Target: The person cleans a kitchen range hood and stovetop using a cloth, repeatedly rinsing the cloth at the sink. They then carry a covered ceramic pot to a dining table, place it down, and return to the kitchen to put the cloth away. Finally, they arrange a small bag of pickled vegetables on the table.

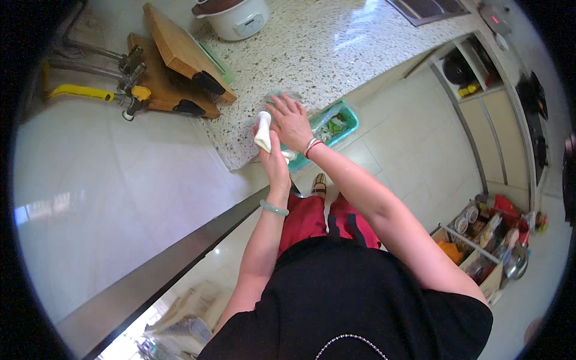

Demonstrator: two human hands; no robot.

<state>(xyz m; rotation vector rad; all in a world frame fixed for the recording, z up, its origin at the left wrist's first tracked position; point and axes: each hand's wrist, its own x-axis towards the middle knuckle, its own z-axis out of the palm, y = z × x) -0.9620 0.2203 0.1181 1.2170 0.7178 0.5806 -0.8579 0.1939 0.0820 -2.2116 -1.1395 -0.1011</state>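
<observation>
My left hand (275,162) is closed round a long white thing (263,133), with a rounded upper end and a wider, pale lower part. Its exact kind cannot be made out. Another white bit (289,156) shows on the other side of that hand. My right hand (291,125) is beside it at the counter's edge, palm down, fingers stretched out. Past its fingertips, a clear, greenish thing (285,97) lies on the counter, partly covered. Below my right hand stands a green bin (351,123) lined with clear plastic, with leafy green scraps (333,126) inside.
The speckled counter (318,48) carries wooden cutting boards (177,48) leaning at the left and a white cooker (240,23) at the back. Pipes with a yellow hose (81,91) run along the left wall. A sink (429,9) is far right; a loaded open drawer (474,246) stands behind right.
</observation>
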